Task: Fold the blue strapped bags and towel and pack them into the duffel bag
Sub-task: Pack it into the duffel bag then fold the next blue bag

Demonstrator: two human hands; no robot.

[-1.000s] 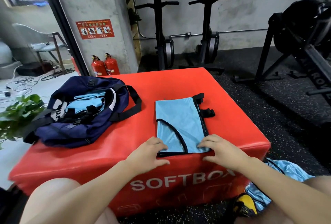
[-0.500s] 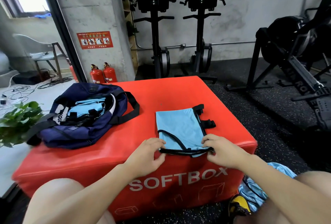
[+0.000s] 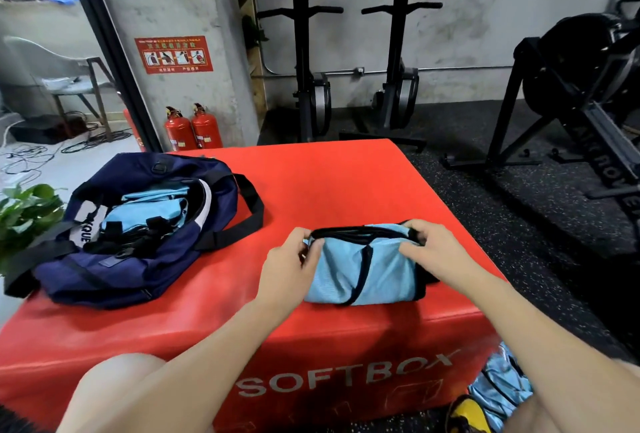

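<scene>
The light blue strapped bag [image 3: 360, 270] lies doubled over on the near right part of the red soft box [image 3: 346, 183] serving as worktop, its black-trimmed edge brought up to the far side. The left hand [image 3: 289, 268] pinches the fold's left end with curled fingers; the right hand [image 3: 431, 252] grips the right end at the black trim. To the left, well apart, the navy duffel bag [image 3: 138, 224] sits open on the same worktop, with light blue fabric and black straps already inside. On the floor at lower right, more light blue fabric [image 3: 502, 387] lies beside a yellow object. Assessment: packing is partly done; this bag's fold looks nearly complete, then stowing remains, and the floor fabric appears outstanding. No towel can be identified.
</scene>
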